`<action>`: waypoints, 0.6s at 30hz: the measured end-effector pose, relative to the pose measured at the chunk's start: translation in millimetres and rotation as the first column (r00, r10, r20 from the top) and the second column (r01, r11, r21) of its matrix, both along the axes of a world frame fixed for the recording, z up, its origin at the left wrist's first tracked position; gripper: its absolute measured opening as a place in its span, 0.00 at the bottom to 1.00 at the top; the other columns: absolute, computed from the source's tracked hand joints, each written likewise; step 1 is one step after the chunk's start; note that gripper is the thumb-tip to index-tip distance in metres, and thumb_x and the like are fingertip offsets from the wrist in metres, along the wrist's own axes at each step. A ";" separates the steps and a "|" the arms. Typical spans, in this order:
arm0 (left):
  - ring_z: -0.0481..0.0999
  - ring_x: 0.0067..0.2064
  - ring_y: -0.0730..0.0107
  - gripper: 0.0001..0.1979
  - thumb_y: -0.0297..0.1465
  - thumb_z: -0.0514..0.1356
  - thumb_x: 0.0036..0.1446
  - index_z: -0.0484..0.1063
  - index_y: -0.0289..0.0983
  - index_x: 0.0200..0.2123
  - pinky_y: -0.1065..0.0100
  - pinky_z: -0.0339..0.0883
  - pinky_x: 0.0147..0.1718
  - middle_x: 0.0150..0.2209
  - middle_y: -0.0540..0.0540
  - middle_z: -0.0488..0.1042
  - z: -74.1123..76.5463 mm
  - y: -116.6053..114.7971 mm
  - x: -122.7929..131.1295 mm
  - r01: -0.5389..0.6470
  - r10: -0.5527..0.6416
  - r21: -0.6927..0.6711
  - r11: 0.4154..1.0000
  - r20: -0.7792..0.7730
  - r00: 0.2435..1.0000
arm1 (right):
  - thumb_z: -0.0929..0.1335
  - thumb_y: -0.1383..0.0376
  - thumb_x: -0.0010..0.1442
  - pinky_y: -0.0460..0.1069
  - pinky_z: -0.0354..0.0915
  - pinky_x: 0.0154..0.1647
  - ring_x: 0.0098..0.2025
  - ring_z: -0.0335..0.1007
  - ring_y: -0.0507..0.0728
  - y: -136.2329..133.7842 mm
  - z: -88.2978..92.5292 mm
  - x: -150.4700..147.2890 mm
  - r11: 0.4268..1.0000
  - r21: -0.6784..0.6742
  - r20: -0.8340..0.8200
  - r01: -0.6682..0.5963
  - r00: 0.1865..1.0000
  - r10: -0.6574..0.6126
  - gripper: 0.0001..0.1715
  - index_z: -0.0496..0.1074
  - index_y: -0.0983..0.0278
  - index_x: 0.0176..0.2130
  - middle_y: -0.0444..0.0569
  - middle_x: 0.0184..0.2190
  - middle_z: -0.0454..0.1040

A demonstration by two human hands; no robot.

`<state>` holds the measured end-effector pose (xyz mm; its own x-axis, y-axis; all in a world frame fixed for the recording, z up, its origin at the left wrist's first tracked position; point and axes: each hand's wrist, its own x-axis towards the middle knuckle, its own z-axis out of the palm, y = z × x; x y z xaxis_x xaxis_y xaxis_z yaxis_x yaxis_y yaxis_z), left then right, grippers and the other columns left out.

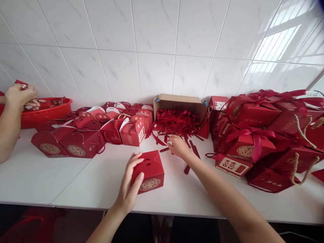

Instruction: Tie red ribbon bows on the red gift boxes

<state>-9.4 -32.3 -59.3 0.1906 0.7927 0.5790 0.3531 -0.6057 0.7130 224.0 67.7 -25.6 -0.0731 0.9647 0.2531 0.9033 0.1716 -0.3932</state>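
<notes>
My left hand (130,184) grips a small red gift box (150,172) that stands on the white table (76,182) near its front edge, fingers on its top and left side. My right hand (178,145) reaches across to loose red ribbon strips (192,148) lying in front of a cardboard box (177,103) full of red ribbons. Its fingers are curled down onto the strips; whether they pinch one is hidden.
Open red gift boxes (83,135) crowd the back left of the table. Finished boxes tied with ribbons (258,135) pile up at the right. Another person's hands (19,96) work over a red basin (45,113) at far left. A white tiled wall stands behind.
</notes>
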 end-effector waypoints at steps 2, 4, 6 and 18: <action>0.48 0.69 0.58 0.21 0.33 0.49 0.66 0.56 0.47 0.61 0.51 0.50 0.65 0.65 0.45 0.57 -4.9 0.8 2.7 -0.002 0.001 0.010 1.000 0.073 0.997 | 0.65 0.60 0.65 0.56 0.66 0.52 0.50 0.68 0.57 11.1 -4.1 -14.7 0.999 -0.038 -0.028 0.023 0.999 -0.024 0.13 0.72 0.63 0.47 0.53 0.51 0.70; 0.48 0.69 0.58 0.18 0.32 0.50 0.66 0.61 0.48 0.58 0.52 0.49 0.65 0.64 0.47 0.58 -6.1 2.2 1.8 0.009 -0.011 0.053 0.999 0.037 0.999 | 0.65 0.59 0.65 0.58 0.67 0.52 0.50 0.68 0.57 19.4 -9.9 -24.5 0.997 -0.064 -0.083 0.053 0.995 -0.059 0.16 0.70 0.64 0.50 0.53 0.52 0.69; 0.48 0.69 0.57 0.14 0.31 0.50 0.66 0.66 0.47 0.53 0.52 0.49 0.65 0.63 0.47 0.59 -5.3 3.2 -0.3 0.026 -0.024 0.082 0.996 -0.017 1.000 | 0.65 0.59 0.65 0.58 0.68 0.51 0.50 0.68 0.58 23.8 -12.8 -28.0 0.995 -0.077 -0.173 0.066 0.982 -0.079 0.17 0.68 0.64 0.52 0.53 0.53 0.68; 0.49 0.68 0.57 0.13 0.33 0.50 0.66 0.67 0.45 0.51 0.50 0.49 0.64 0.61 0.44 0.59 -3.5 5.4 0.9 0.046 -0.046 0.077 0.996 -0.002 0.999 | 0.59 0.59 0.60 0.49 0.69 0.50 0.51 0.73 0.54 -17.8 103.2 21.9 0.963 0.267 -0.890 0.043 0.394 0.229 0.14 0.70 0.62 0.37 0.48 0.45 0.77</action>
<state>-8.5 -26.8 -62.8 0.2261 0.7360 0.6381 0.3233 -0.6746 0.6636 245.9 49.9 77.6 0.2454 0.8754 0.4165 0.0025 0.4291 -0.9033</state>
